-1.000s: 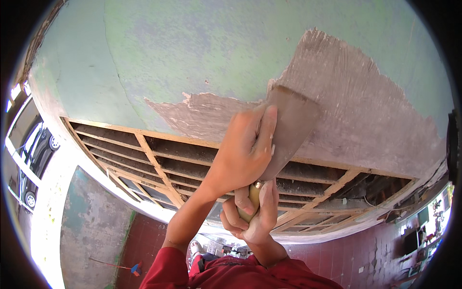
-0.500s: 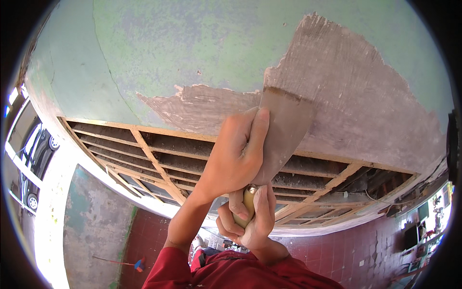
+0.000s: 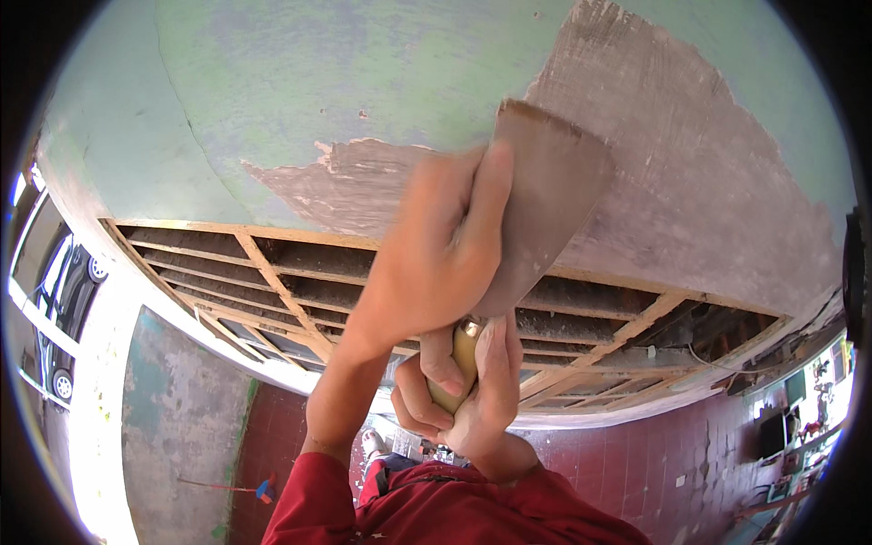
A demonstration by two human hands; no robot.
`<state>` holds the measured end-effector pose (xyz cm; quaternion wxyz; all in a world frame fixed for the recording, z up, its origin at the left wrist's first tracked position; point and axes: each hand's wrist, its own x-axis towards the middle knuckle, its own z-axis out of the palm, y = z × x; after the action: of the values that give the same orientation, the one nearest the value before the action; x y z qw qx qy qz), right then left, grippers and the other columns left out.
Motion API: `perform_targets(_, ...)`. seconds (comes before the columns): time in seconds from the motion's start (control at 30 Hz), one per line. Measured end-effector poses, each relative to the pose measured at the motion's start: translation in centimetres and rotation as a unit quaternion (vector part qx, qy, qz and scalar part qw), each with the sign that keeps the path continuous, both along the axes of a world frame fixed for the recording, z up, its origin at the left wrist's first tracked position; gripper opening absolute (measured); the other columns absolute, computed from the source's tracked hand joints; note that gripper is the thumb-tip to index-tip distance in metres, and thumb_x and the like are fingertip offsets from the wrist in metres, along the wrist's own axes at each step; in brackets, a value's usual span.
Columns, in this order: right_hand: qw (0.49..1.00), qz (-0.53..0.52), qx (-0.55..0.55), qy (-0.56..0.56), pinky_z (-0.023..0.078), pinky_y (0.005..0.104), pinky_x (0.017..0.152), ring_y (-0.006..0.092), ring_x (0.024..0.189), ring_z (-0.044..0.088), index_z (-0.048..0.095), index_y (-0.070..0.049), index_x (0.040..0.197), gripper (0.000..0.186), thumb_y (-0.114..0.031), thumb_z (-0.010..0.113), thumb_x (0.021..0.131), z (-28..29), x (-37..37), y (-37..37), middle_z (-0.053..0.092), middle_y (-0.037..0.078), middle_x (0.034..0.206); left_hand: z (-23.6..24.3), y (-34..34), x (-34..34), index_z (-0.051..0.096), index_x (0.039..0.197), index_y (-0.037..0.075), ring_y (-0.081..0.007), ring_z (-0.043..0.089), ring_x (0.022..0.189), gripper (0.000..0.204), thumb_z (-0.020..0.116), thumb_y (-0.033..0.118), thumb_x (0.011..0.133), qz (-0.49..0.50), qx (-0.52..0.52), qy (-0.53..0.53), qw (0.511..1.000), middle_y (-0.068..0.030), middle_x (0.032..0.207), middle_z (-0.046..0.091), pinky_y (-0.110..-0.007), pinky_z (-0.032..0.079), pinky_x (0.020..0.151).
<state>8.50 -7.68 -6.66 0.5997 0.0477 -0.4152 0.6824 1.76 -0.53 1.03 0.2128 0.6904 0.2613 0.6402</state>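
Observation:
A wide scraper (image 3: 556, 204) with a flat metal blade and a yellowish handle lies against the wall. My right hand (image 3: 486, 400) is wrapped round the handle. Higher up, my left hand (image 3: 436, 241), slightly blurred, grips the blade's left side with the thumb along its face; its other fingertips are hidden. The blade's upper edge meets the border between green paint (image 3: 272, 82) and a large scraped grey-brown patch (image 3: 663, 136). Left of the hands, a smaller scraped patch (image 3: 341, 186) has a ragged, chipped outline.
Beneath the painted surface runs a wooden frame (image 3: 282, 291) with dusty slats and dark gaps. Red floor tiles (image 3: 627, 454) lie below. A dark car (image 3: 68, 300) stands outside at the left; a blue-and-red object (image 3: 265, 490) on a thin stick lies at lower left.
Both hands and the scraper have moved upward, the blade's edge now higher along the border of the large patch. Both hands keep their hold. The view has shifted slightly.

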Motion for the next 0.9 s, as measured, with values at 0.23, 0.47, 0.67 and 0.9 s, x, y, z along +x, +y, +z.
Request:
perform_targets(0.23, 1.0, -0.016, -0.021, -0.015, 0.028, 0.0225, 0.029, 0.0081, 0.035, 0.029, 0.033, -0.017, 0.132, 0.039, -0.045, 0.022, 0.107, 0.7, -0.4, -0.2, 0.039, -0.002, 0.072, 0.9, -0.4, -0.6, 0.052, 0.081, -0.008, -0.0399, 0.048, 0.067, 0.026, 0.053, 0.011, 0.099, 0.012, -0.067, 0.044, 0.997, -0.0247, 0.073, 0.053, -0.044, 0.036, 0.06)
perform_targets(0.47, 0.997, -0.002, -0.058, 0.05, 0.025, 0.0236, 0.031, 0.0077, 0.036, 0.027, 0.036, -0.008, 0.129, 0.036, -0.035, 0.025, 0.108, 1.6, -0.6, -0.4, 0.041, 0.003, 0.068, 1.0, 0.3, -0.3, 0.05, 0.081, -0.008, -0.0418, 0.043, 0.064, 0.027, 0.05, 0.011, 0.1, 0.0, -0.03, 0.027, 0.999, -0.0272, 0.071, 0.048, -0.044, 0.035, 0.059)
perform_targets(0.67, 0.998, -0.042, -0.036, -0.027, 0.026, 0.0228, 0.028, 0.0076, 0.034, 0.027, 0.035, -0.015, 0.132, 0.041, -0.045, 0.024, 0.107, 0.0, -0.1, -0.5, 0.038, -0.002, 0.072, -0.3, -0.1, -0.3, 0.055, 0.085, -0.007, -0.041, 0.048, 0.071, 0.021, 0.053, 0.009, 0.098, -0.033, -0.073, 0.037, 0.996, -0.0244, 0.078, 0.054, -0.045, 0.038, 0.065)
perform_targets(0.9, 0.997, 0.018, -0.074, 0.013, 0.028, 0.0244, 0.034, 0.0091, 0.039, 0.031, 0.037, -0.012, 0.118, 0.032, -0.04, 0.024, 0.108, 2.3, 0.3, -0.2, 0.039, 0.002, 0.068, 1.5, 0.2, 0.1, 0.053, 0.083, -0.008, -0.0408, 0.048, 0.07, 0.021, 0.052, 0.007, 0.097, -0.012, -0.033, 0.017, 0.999, -0.0247, 0.075, 0.053, -0.044, 0.038, 0.064)
